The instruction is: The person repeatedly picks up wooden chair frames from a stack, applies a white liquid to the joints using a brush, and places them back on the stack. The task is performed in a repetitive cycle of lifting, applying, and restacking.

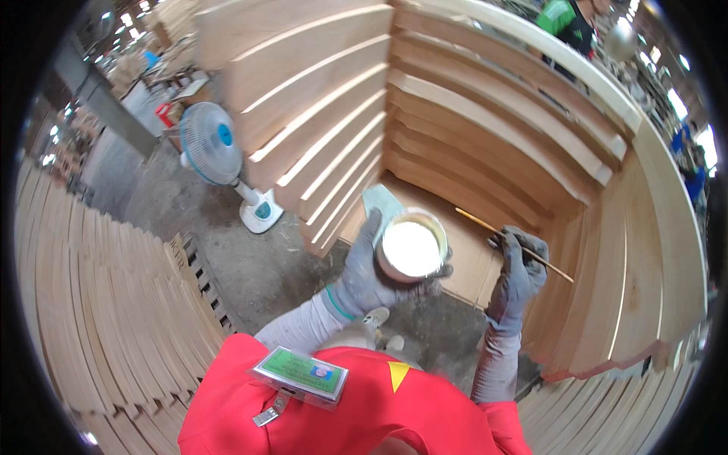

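My left hand (pixel 364 277), in a grey glove, is closed around a round tub (pixel 387 267) whose inside looks bright white. A pale green flat piece (pixel 381 202) sticks out beside the tub, next to my left thumb; I cannot tell whether it is gripped too. My right hand (pixel 520 267), also gloved, is closed on a thin wooden stick (pixel 479 221) slanting from upper left to lower right. Both hands are in front of a pale wooden cabinet frame (pixel 485 121) with slatted sides. My right hand is near its right side; contact is unclear.
The cabinet's slatted door or side panel (pixel 303 114) stands at the left. Beyond it is a standing fan (pixel 211 144) on the concrete floor (pixel 174 212). Stacked wooden boards (pixel 106 296) fill the left, with more at lower right. Another person (pixel 565 26) is behind the cabinet.
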A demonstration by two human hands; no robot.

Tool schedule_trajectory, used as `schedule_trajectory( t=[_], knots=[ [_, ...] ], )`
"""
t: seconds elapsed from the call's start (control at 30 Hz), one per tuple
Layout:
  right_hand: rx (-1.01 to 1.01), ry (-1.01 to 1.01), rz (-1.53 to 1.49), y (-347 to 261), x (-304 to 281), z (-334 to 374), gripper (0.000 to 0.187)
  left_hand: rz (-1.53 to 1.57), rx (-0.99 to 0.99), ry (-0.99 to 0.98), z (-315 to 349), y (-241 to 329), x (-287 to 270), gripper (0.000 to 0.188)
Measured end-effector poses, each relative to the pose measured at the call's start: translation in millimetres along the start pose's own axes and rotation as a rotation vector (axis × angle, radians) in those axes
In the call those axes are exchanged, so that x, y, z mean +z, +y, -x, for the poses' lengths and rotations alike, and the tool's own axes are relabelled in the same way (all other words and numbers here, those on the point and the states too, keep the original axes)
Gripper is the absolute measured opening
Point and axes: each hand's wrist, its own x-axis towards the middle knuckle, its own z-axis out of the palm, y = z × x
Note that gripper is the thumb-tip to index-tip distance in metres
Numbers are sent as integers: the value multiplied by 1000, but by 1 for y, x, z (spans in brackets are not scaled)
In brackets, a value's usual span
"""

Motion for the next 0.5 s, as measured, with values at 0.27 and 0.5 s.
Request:
schedule_trajectory(
  t=[0.27, 0.5],
  knots=[
    [-73, -421, -346, -105, 32, 34, 7, -320, 568, 170, 104, -31, 91, 73],
    [-64, -842, -324, -152, 83, 77, 17, -538, 803, 31, 173, -36, 104, 61]
  ],
)
